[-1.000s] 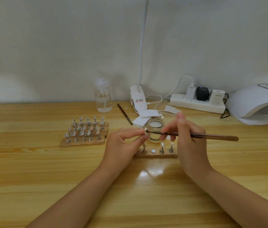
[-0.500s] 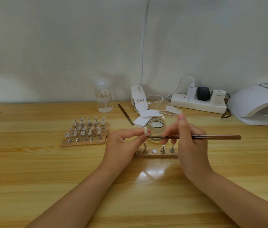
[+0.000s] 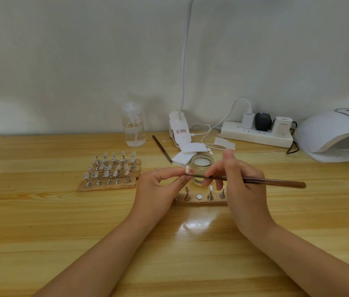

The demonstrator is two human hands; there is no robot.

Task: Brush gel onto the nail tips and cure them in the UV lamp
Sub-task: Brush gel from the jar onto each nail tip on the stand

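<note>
My left hand (image 3: 158, 189) pinches a small nail tip (image 3: 188, 169) on its stand, raised above the table. My right hand (image 3: 240, 185) holds a brown brush (image 3: 272, 181) almost level, its bristle end touching just below the nail tip. Behind the hands stands a small glass jar (image 3: 201, 163) of gel. Under them lies a wooden holder strip (image 3: 201, 200) with three nail tips on metal stands and one bare magnet spot. The white UV lamp (image 3: 336, 136) sits at the far right, its mouth facing the table.
Stacked wooden strips with several nail tips (image 3: 110, 170) sit to the left. A clear pump bottle (image 3: 133, 127), a spare brush (image 3: 162, 147), white pads (image 3: 187, 154), a clip lamp base (image 3: 179, 129) and a power strip (image 3: 255, 133) with cables line the back.
The brush has tilted slightly, its handle end dropping lower to the right, while its tip stays at the nail tip. My left hand has barely moved.
</note>
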